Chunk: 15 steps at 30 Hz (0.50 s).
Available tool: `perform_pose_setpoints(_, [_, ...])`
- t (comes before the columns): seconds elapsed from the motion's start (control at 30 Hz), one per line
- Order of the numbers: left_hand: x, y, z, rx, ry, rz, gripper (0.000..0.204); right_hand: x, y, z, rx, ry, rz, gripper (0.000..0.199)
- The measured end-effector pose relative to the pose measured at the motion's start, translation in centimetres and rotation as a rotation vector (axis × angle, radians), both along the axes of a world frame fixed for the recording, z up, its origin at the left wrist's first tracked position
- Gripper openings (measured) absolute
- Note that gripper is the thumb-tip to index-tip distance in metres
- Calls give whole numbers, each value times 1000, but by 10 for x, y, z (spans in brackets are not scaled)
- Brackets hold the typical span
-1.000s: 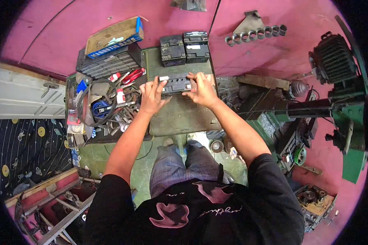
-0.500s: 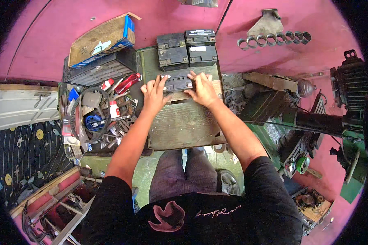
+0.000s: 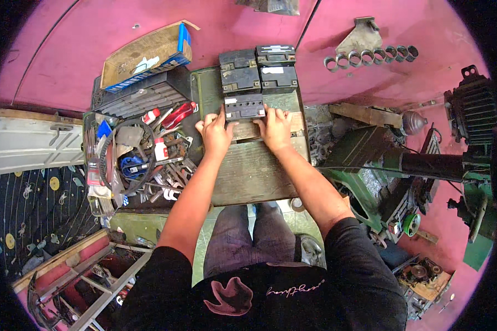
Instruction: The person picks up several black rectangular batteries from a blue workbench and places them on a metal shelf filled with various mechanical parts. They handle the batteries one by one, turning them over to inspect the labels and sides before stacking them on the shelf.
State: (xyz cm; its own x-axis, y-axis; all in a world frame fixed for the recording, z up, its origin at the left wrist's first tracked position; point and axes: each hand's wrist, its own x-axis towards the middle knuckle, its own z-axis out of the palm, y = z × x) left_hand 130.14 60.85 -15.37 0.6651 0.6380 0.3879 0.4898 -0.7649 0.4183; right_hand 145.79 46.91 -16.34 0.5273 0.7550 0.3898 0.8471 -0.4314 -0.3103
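both hands are cupping a small black battery (image 3: 244, 107), the left hand (image 3: 215, 132) at its near-left corner, the right hand (image 3: 275, 128) at its right, fingers spread. it is sitting on the worn wooden bench (image 3: 254, 171), just before four other batteries (image 3: 258, 70). i'd say a careless push is risking knocking into them, or sliding it toward the tool clutter (image 3: 149, 160) on the left.

A: What's the person wearing?
B: Black short-sleeve tee w/ a dark pink graphic on the chest & a line of cursive script beside it. Dark grey-purple trousers, faded at the knees.
A: Arms, hands?
B: Forearms bare, no gloves on left hand (image 3: 214, 132) or right hand (image 3: 275, 128). No watch or rings visible.
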Motion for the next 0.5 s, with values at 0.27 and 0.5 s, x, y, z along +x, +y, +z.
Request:
perform_pose_setpoints(0.27, [12,11,-6,22,19,28,75,10,15,8,-55,67,-38,54])
perform_pose_setpoints(0.5, [13,10,-2,-70,52,51,88,14,17,13,-13,228,-28,75])
